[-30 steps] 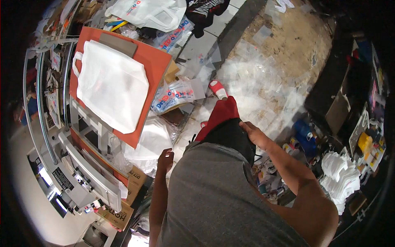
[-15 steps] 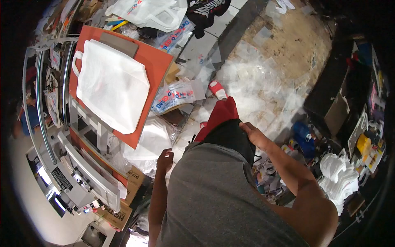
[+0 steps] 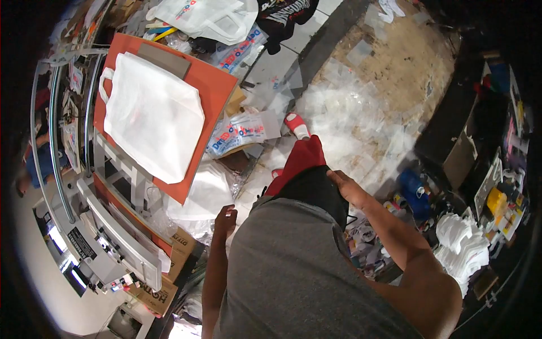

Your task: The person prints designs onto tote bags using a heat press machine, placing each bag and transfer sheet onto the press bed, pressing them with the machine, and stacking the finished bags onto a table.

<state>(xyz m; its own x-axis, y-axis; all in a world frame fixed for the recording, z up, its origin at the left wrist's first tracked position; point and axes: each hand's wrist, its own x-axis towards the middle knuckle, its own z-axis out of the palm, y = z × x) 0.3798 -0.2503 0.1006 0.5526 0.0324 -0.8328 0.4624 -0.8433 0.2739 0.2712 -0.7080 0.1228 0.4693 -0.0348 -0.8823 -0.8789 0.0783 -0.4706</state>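
Note:
My left hand (image 3: 227, 219) hangs low at my side, beside the white heat-press frame and bags. Its fingers are loosely bent and nothing shows in them. My right hand (image 3: 349, 189) is at the side of my red and black shorts (image 3: 302, 183), thumb on the dark cloth and the other fingers partly hidden along its edge. To my left, a blank white tote bag (image 3: 155, 116) lies flat on an orange board (image 3: 220, 90), one handle sticking out at its far left corner. A grey-brown pad (image 3: 165, 59) shows from under the bag.
A metal-railed machine (image 3: 121, 243) stands at the left, with cardboard boxes (image 3: 180, 251) near it. Printed bags (image 3: 240, 133) and clear plastic sheets (image 3: 344, 110) litter the floor. Folded white cloths (image 3: 460, 246) and a blue container (image 3: 415, 192) are at the right.
My view has shifted very slightly. Both hands and the tote bag keep their places. At the far left, a person in blue has moved a little.

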